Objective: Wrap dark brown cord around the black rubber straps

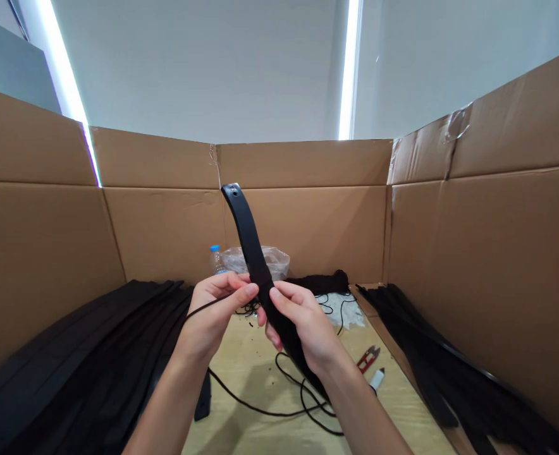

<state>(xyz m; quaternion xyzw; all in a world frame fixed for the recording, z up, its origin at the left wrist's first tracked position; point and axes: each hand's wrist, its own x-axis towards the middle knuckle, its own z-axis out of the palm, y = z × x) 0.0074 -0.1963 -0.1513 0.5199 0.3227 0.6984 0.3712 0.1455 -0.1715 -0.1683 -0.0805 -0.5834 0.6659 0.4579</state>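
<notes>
A long black strap (246, 230) rises at a tilt above the table, its upper end curved and showing a small hole. My left hand (217, 309) pinches a thin black cord (207, 306) against the strap's left side. On the strap's right side, my right hand (303, 319) is closed around it, thumb on the front face. Below my hands, the strap's lower part runs behind my right wrist. Loops of black cord (260, 411) lie on the table under the hands.
Black strips are piled at left (94, 354) and right (412, 341). Red snips (367, 359) and a white-bodied marker (377, 379) lie right of the cord. A bottle (217, 259), a clear plastic bag (277, 260) and a black bundle (322, 282) stand behind. Cardboard walls (303, 221) surround the table.
</notes>
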